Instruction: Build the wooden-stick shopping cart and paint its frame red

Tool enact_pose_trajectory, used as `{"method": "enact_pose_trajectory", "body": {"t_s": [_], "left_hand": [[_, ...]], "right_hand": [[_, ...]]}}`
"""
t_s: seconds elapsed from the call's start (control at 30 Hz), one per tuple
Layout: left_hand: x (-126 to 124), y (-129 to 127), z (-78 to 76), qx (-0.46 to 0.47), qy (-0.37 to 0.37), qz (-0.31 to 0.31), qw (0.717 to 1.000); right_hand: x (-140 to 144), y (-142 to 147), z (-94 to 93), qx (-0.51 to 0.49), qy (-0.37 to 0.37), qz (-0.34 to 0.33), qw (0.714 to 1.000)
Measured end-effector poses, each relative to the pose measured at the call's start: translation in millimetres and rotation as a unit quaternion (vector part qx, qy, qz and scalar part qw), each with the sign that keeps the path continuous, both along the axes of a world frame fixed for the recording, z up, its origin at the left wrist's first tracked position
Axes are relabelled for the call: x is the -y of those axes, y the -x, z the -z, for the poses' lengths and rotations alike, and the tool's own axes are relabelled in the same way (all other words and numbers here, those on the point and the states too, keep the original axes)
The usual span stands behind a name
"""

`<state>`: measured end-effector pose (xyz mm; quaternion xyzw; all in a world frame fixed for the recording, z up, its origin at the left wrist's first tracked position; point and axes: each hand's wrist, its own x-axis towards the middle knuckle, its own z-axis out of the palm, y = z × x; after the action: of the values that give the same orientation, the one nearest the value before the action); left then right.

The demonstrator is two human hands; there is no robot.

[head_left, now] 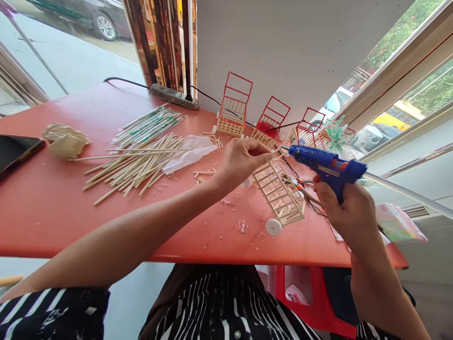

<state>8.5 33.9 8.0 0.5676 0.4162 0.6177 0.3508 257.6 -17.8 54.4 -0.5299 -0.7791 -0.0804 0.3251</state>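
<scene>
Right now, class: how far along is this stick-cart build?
Done: three red-framed carts stand at the table's back edge. In hand: the left hand steadies an unpainted cart on its side while the right hand aims the glue gun at its top corner. Left: a pile of loose sticks.

Bare red tabletop (pixel 53 208) near left; chopstick pile (pixel 138 165), finished carts (pixel 234 106) beyond.

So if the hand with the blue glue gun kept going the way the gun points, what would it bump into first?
Probably the other hand: the right hand aims the glue gun leftward, its tip almost at the left hand fingertips pinching the small wooden cart. Depth is unclear.
</scene>
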Motion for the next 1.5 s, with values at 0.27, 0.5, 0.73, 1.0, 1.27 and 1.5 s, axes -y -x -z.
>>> {"method": "enact_pose_trajectory", "body": {"t_s": [0.27, 0.5, 0.73, 1.0, 1.27, 1.5], "left_hand": [[-1, 1, 0.3, -0.005, 0.000, 0.003, 1.000], [0, 1, 0.9, -0.005, 0.000, 0.002, 1.000], [0, 2, -0.6, -0.005, 0.010, 0.001, 1.000], [0, 2, 1.7, -0.005, 0.013, 0.005, 1.000], [0, 2, 1.3, -0.002, 0.007, 0.005, 1.000], [-1, 2, 3.0, -0.004, 0.006, 0.006, 1.000]], "right_hand": [[4, 7, -12.2, 0.016, 0.019, -0.001, 1.000], [2, 4, -8.4, 0.014, 0.013, 0.018, 1.000], [7, 14, -16.5, 0.029, 0.058, 0.059, 0.996], [7, 10, -15.8, 0.031, 0.047, 0.046, 0.997], [1, 0, -4.0, 0.029, 0.005, 0.019, 0.999], [2, 5, -19.4, 0.047, 0.033, 0.036, 0.998]]}}
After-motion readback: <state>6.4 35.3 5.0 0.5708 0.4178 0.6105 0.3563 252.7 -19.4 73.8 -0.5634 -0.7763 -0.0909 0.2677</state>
